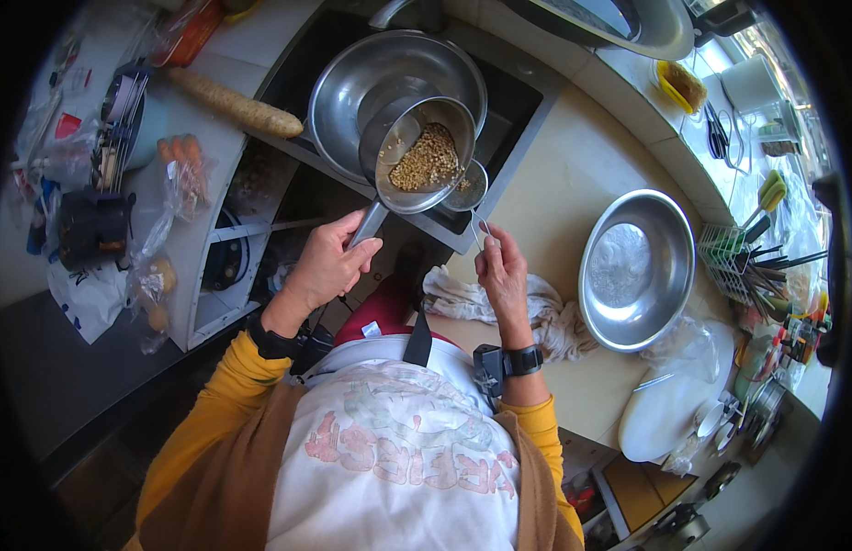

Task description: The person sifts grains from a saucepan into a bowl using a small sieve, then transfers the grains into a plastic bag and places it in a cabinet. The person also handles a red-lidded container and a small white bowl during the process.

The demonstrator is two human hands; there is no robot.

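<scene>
My left hand (329,260) grips the handle of a metal saucepan (406,196), tilted over the sink (503,124). Small tan grains (426,160) lie gathered in the pan, with a few scattered on its wall. Close by the pan's right rim, my right hand (500,265) holds a small round strainer (469,187) by its wire handle. Some grains show in or just above the strainer. Behind and partly under the saucepan is a large stainless steel bowl (336,89) over the sink; the pan hides part of its inside.
A steel basin (639,272) stands on the right counter, near a crumpled cloth (460,296) and a white cutting board (656,420). A long root vegetable (236,103) lies left of the sink, its tip near the large bowl. The faucet (398,12) is beyond the bowl.
</scene>
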